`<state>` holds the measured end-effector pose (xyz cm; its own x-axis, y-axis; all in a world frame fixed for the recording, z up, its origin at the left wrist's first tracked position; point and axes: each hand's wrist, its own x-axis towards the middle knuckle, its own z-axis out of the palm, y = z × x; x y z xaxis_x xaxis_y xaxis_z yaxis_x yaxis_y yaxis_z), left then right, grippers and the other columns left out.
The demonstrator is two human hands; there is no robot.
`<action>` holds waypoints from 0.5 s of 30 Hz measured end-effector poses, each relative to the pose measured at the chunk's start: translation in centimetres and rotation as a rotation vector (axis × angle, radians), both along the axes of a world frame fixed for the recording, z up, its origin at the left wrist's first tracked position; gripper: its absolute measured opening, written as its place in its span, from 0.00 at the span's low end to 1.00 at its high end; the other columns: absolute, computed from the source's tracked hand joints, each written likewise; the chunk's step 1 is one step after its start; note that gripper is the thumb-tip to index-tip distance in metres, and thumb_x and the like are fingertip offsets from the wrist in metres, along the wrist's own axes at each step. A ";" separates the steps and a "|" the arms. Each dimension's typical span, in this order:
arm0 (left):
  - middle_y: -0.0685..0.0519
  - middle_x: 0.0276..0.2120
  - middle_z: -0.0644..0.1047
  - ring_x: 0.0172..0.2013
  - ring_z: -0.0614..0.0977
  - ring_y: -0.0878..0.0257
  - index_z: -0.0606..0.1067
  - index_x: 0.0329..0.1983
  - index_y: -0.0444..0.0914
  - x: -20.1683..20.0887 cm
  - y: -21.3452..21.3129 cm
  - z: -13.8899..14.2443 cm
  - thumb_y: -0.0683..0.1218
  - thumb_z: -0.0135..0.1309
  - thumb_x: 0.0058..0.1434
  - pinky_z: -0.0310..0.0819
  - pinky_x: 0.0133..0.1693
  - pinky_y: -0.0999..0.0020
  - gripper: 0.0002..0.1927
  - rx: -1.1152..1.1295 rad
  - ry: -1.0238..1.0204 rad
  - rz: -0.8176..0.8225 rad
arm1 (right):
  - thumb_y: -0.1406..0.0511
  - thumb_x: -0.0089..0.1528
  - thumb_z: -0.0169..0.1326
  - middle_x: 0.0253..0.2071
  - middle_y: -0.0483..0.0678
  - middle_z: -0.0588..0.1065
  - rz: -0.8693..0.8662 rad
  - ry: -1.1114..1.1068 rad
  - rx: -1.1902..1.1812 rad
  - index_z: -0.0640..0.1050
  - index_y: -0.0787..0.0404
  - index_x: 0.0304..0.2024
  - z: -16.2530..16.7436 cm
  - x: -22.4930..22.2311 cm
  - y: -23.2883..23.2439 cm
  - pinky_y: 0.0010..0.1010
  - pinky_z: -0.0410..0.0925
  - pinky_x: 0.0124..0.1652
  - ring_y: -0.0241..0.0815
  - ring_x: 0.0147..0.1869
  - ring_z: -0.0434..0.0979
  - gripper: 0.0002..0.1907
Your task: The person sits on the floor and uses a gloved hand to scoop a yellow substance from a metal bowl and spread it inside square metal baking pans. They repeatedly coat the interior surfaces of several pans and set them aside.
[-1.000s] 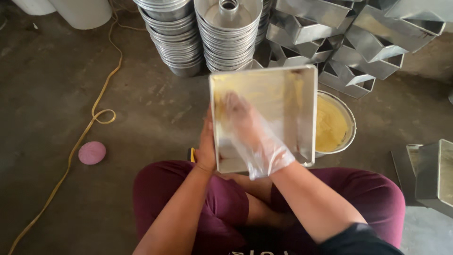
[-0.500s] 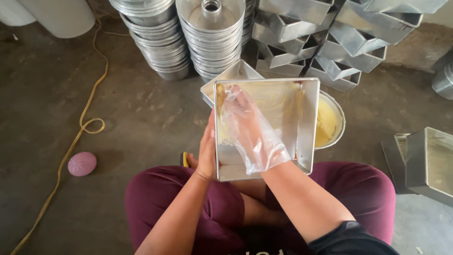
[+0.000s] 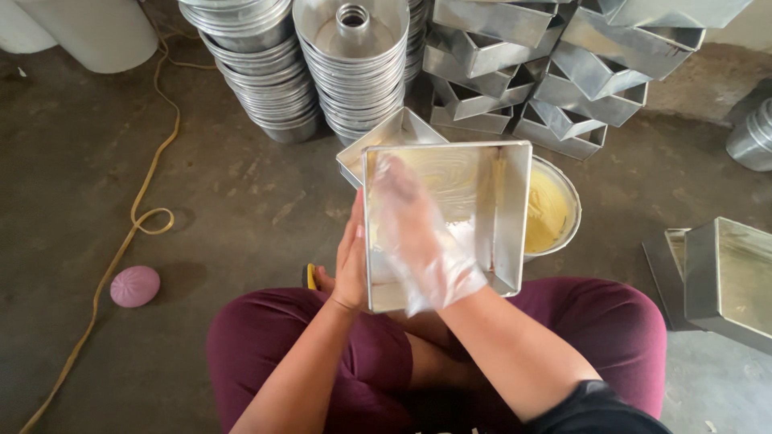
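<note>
Grease already streaks the inside of the square metal baking pan (image 3: 474, 201), which is held tilted over the person's crossed legs. The left hand (image 3: 351, 261) grips the pan's left wall, fingers closed around its edge. The right hand (image 3: 418, 233), in a thin clear plastic glove, lies flat inside the pan with fingers spread, blurred against the bottom. Just right of the pan, partly behind it, sits a bowl of yellow grease (image 3: 551, 210); beyond the pan stand stacks of round tube pans (image 3: 352, 56) and square pans (image 3: 555, 72). To coat well, I judge the gloved fingers should reach each corner and wall while the left hand keeps the pan steady.
</note>
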<state>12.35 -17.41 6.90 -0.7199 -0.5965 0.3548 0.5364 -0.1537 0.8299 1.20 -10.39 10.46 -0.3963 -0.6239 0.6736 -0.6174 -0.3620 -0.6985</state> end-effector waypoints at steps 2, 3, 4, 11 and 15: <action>0.45 0.77 0.56 0.74 0.59 0.56 0.49 0.80 0.34 -0.1 0.3 0.0 0.51 0.39 0.76 0.50 0.71 0.64 0.33 -0.002 0.025 -0.021 | 0.67 0.68 0.52 0.68 0.54 0.70 -0.075 0.306 -0.235 0.72 0.60 0.61 -0.4 -0.9 -0.3 0.35 0.62 0.70 0.53 0.71 0.68 0.18; 0.45 0.77 0.56 0.73 0.60 0.55 0.49 0.79 0.35 -0.2 0.3 -0.1 0.50 0.38 0.75 0.51 0.71 0.63 0.33 0.040 0.020 -0.024 | 0.67 0.67 0.53 0.65 0.53 0.71 0.079 -0.127 -0.192 0.71 0.62 0.62 -1.0 -0.4 -0.5 0.34 0.64 0.65 0.48 0.67 0.70 0.20; 0.45 0.76 0.56 0.73 0.60 0.55 0.49 0.79 0.35 -0.4 0.1 0.0 0.49 0.37 0.75 0.51 0.70 0.62 0.32 0.077 0.019 -0.026 | 0.67 0.67 0.53 0.62 0.52 0.71 0.236 -0.556 -0.145 0.70 0.63 0.64 -1.5 0.3 -0.7 0.33 0.66 0.61 0.44 0.63 0.71 0.23; 0.47 0.77 0.54 0.73 0.58 0.57 0.48 0.79 0.36 -0.5 -1.9 -0.1 0.47 0.34 0.75 0.50 0.71 0.63 0.31 0.110 0.083 0.146 | 0.65 0.69 0.49 0.57 0.48 0.75 0.190 -0.485 0.227 0.73 0.66 0.61 -1.8 2.5 0.7 0.28 0.68 0.58 0.37 0.60 0.75 0.19; 0.47 0.77 0.54 0.74 0.58 0.58 0.51 0.78 0.34 -0.6 -0.1 -0.8 0.47 0.33 0.76 0.50 0.71 0.64 0.29 0.007 0.002 0.086 | 0.65 0.71 0.48 0.53 0.48 0.77 0.029 -0.168 0.234 0.75 0.68 0.59 0.7 -1.2 0.5 0.27 0.69 0.55 0.36 0.55 0.76 0.16</action>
